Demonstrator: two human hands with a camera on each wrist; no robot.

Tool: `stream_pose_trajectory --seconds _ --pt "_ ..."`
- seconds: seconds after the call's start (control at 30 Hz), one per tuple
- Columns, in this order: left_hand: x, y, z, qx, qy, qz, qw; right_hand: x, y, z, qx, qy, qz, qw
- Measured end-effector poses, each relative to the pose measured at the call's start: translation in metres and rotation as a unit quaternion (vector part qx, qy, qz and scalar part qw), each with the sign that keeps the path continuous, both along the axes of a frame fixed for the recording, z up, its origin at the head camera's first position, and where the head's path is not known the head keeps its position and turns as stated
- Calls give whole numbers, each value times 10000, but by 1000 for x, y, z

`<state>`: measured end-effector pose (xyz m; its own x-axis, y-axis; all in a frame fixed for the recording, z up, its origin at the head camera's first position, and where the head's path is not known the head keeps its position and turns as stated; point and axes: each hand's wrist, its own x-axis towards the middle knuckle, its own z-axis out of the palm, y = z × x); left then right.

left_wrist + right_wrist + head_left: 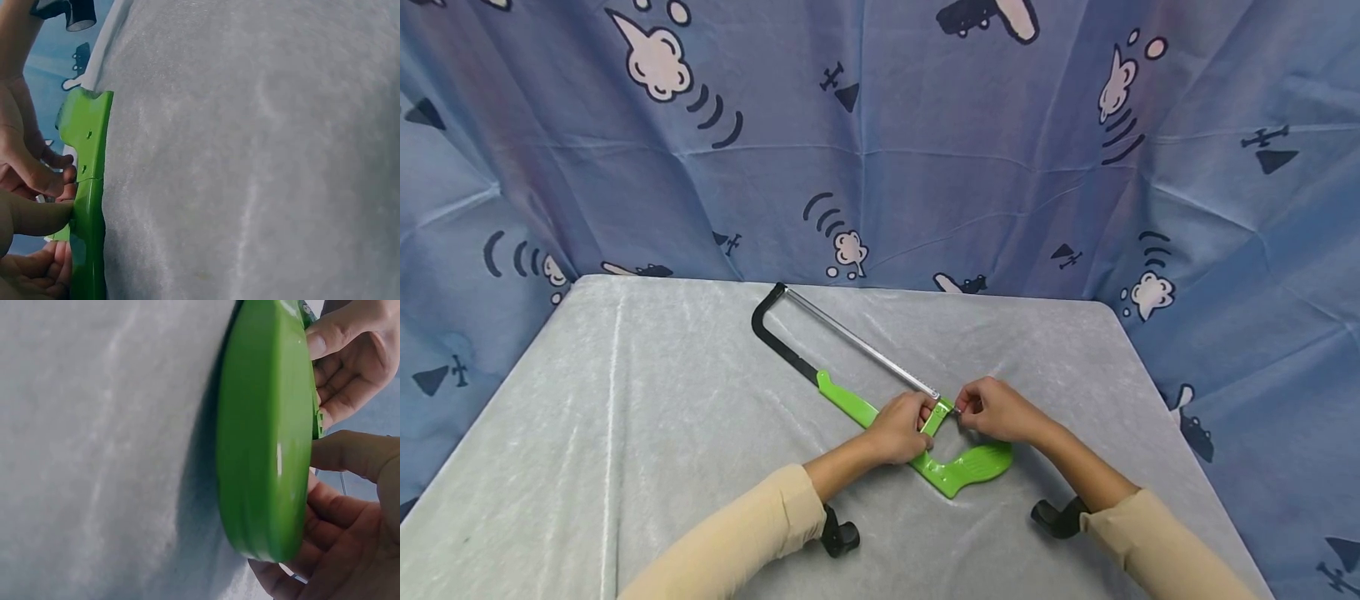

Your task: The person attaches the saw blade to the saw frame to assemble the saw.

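Note:
A hacksaw [850, 404] with a green handle and a black front bow lies slantwise on the table, its silver blade [861, 340] along the far side. My left hand [898, 429] grips the green crosspiece at the blade's near end, thumb on the frame. Just beyond that end, my right hand [1000, 410] pinches the small metal wing nut [956, 411], mostly hidden by the fingertips. The left wrist view shows my left thumb [37, 215] against the green frame [90, 206]. In the right wrist view the green grip [262, 437] stands before my right fingers.
A pale grey cloth covers the table [700, 483]. A blue patterned curtain [880, 150] hangs behind and beside it. Black wrist mounts [841, 536] sit under both beige sleeves [737, 529].

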<state>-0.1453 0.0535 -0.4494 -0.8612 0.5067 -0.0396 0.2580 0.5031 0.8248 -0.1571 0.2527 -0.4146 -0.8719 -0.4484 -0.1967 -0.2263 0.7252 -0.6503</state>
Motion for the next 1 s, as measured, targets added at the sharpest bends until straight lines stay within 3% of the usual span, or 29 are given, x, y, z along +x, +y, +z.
stream_pose_trajectory --seconds 0.57,1.0 --pt "-3 -1 5 -195 21 -105 9998 1 -5 -2 227 18 76 9997" --pt "-2 -2 4 -134 50 -153 9998 4 -17 -4 766 10 -365 9964"
